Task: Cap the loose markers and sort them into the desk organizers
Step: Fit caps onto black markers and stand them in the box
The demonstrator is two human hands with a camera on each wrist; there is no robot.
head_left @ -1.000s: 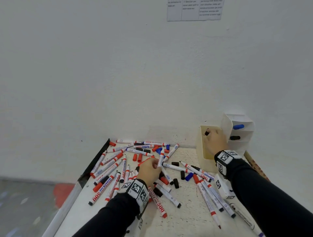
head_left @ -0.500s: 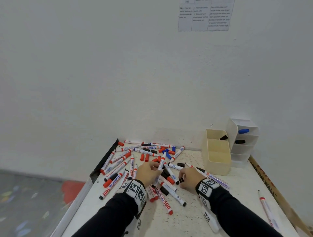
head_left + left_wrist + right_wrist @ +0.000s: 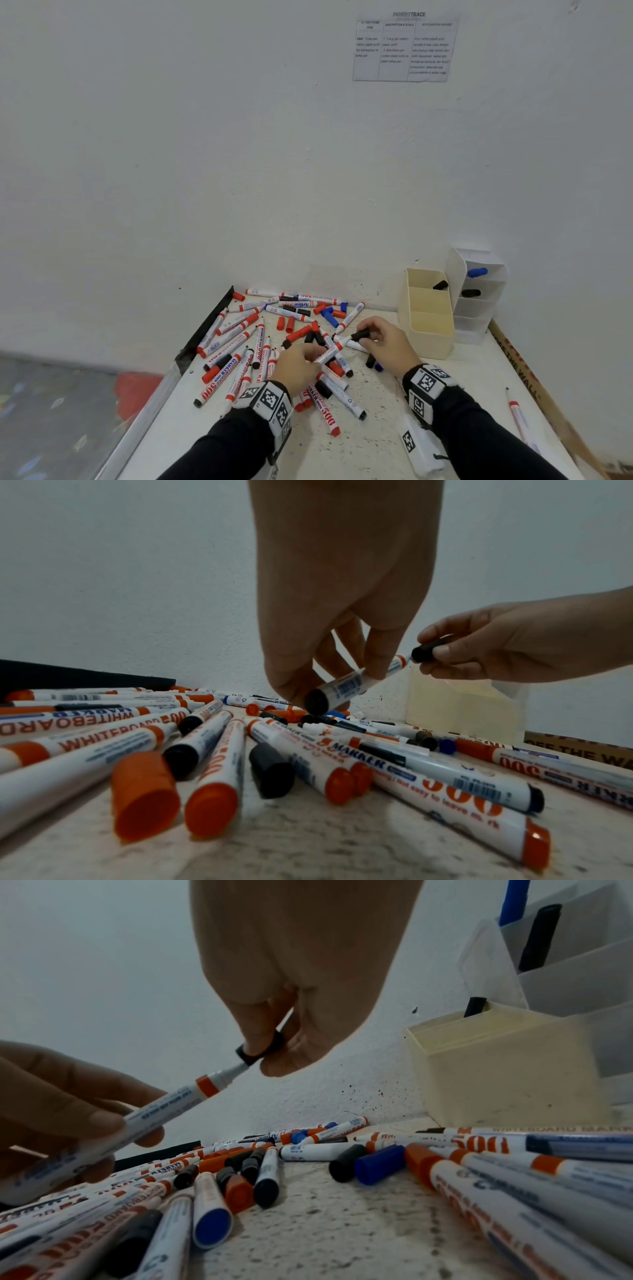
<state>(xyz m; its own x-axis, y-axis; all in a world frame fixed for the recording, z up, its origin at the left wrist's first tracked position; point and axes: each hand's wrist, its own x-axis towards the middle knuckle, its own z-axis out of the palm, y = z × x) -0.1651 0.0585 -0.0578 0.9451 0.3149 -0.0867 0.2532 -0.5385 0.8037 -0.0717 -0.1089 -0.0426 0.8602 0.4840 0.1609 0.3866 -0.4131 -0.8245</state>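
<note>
My left hand (image 3: 301,363) (image 3: 342,669) grips a white marker (image 3: 330,353) (image 3: 349,687) (image 3: 161,1112) with a black end, lifted above the pile and tilted up to the right. My right hand (image 3: 380,339) (image 3: 274,1047) pinches a black cap (image 3: 359,334) (image 3: 426,650) (image 3: 255,1050) right at the marker's tip; the tip enters the cap's mouth. Many loose markers (image 3: 239,342) and loose red, black and blue caps (image 3: 291,323) lie on the white table (image 3: 376,442).
A cream organizer (image 3: 428,318) holding one black marker stands at the back right, beside a white tiered organizer (image 3: 479,294) with a blue and a black marker. One marker (image 3: 519,416) lies alone at the right. A cardboard strip (image 3: 524,370) runs along the right edge.
My right hand came back from the cream organizer to the pile and picked up a black cap. My left hand lifted a marker out of the pile, and the two now meet.
</note>
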